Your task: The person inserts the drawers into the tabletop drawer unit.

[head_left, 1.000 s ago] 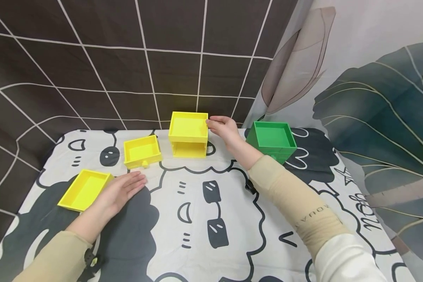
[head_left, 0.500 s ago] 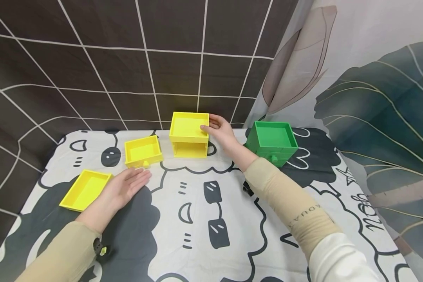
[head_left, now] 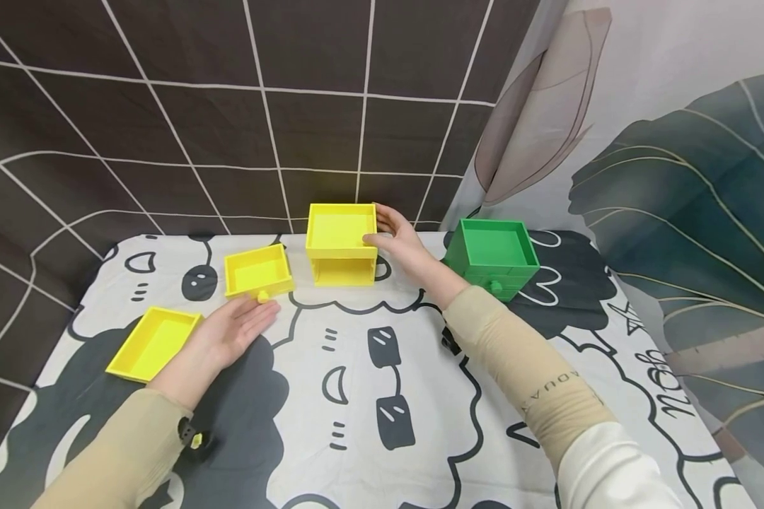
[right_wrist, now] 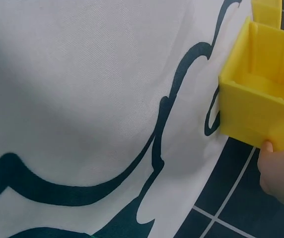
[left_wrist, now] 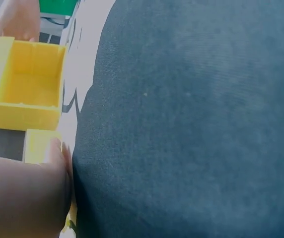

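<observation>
A yellow cabinet frame (head_left: 342,244) with a shallow tray top and an open front compartment stands at the back middle. My right hand (head_left: 404,249) holds its right side, thumb on the side wall and fingers round toward the back; the right wrist view shows the thumb against the yellow wall (right_wrist: 256,119). To the left lies a small yellow drawer (head_left: 257,272) with a round knob facing me. My left hand (head_left: 226,332) is at that drawer's front beside the knob, fingers extended; whether it touches the drawer I cannot tell. A second yellow drawer (head_left: 153,343) lies left of it.
A green cabinet (head_left: 493,258) with a knobbed drawer stands right of my right hand. The table is covered with a black-and-white patterned cloth (head_left: 331,452). A dark gridded curtain (head_left: 216,120) rises behind the table; a leaf-printed one (head_left: 687,212) hangs at the right.
My right hand has shifted slightly, its thumb coming onto the yellow cabinet's side. My left hand has moved a little up and right toward the small drawer's knob. The drawers have stayed put.
</observation>
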Action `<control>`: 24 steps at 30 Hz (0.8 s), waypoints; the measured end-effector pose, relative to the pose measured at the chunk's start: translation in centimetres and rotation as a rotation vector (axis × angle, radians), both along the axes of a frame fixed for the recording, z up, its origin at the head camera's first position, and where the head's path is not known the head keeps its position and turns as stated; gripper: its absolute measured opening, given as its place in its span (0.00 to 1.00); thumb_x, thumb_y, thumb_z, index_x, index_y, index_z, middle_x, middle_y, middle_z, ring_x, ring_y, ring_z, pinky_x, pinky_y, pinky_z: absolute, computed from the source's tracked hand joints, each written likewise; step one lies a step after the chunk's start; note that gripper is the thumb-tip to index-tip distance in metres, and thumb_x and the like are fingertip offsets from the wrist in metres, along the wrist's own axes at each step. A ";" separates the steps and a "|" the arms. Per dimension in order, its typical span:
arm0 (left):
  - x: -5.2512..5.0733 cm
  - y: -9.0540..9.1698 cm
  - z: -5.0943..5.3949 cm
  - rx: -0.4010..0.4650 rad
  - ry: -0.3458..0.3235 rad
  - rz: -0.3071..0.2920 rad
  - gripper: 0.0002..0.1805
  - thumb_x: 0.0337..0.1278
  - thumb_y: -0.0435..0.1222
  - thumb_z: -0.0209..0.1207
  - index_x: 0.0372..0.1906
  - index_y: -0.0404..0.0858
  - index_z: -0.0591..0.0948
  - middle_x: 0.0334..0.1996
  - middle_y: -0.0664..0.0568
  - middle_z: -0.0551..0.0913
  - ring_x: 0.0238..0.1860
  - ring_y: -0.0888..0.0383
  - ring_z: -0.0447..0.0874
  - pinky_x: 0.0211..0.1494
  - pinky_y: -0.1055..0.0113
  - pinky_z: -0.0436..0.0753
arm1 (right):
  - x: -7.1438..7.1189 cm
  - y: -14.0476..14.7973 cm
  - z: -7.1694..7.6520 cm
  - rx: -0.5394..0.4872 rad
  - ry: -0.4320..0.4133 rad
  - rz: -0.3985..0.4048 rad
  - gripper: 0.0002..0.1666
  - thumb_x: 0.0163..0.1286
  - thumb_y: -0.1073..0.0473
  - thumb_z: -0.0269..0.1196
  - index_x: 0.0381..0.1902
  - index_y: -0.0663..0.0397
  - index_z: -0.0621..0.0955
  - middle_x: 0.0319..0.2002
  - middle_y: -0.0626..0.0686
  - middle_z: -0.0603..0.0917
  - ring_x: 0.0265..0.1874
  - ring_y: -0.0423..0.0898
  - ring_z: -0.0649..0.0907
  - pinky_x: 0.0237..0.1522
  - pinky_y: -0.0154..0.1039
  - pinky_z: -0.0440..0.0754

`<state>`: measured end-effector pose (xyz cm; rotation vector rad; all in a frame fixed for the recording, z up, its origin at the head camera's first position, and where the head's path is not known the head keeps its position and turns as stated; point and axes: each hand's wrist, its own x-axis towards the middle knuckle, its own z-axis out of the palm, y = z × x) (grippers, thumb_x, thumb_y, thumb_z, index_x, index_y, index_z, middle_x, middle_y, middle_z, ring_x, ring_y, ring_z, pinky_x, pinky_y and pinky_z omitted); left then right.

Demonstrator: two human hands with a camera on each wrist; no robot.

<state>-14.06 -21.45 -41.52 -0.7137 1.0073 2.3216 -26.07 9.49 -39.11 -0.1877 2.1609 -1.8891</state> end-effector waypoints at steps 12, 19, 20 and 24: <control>-0.5 0.2 -0.1 0.007 -0.025 0.026 0.32 0.84 0.40 0.52 0.83 0.47 0.56 0.45 0.50 0.89 0.61 0.55 0.89 0.78 0.68 0.75 | 0.2 -0.2 0.3 -0.007 -0.025 0.000 0.43 0.73 0.69 0.64 0.82 0.58 0.62 0.78 0.59 0.69 0.77 0.56 0.71 0.81 0.48 0.74; -0.6 0.2 0.0 0.038 -0.053 0.065 0.13 0.84 0.36 0.51 0.65 0.43 0.69 0.37 0.45 0.92 0.41 0.56 0.94 0.75 0.68 0.79 | 0.7 -0.2 0.5 0.028 -0.028 -0.015 0.43 0.74 0.68 0.65 0.82 0.58 0.62 0.79 0.59 0.69 0.78 0.56 0.71 0.82 0.48 0.73; -0.6 0.2 0.0 0.037 -0.061 0.070 0.13 0.83 0.36 0.52 0.64 0.43 0.70 0.36 0.45 0.92 0.41 0.56 0.95 0.75 0.69 0.79 | 0.7 -0.2 0.4 0.031 -0.027 -0.017 0.43 0.74 0.67 0.65 0.82 0.58 0.62 0.79 0.59 0.69 0.78 0.55 0.70 0.82 0.48 0.72; -0.6 0.5 0.1 0.018 -0.098 0.100 0.13 0.81 0.36 0.56 0.62 0.45 0.73 0.35 0.47 0.93 0.41 0.58 0.94 0.73 0.71 0.79 | 0.8 -0.1 -0.2 0.041 -0.018 -0.019 0.43 0.74 0.63 0.66 0.83 0.56 0.62 0.80 0.56 0.69 0.79 0.53 0.70 0.83 0.46 0.72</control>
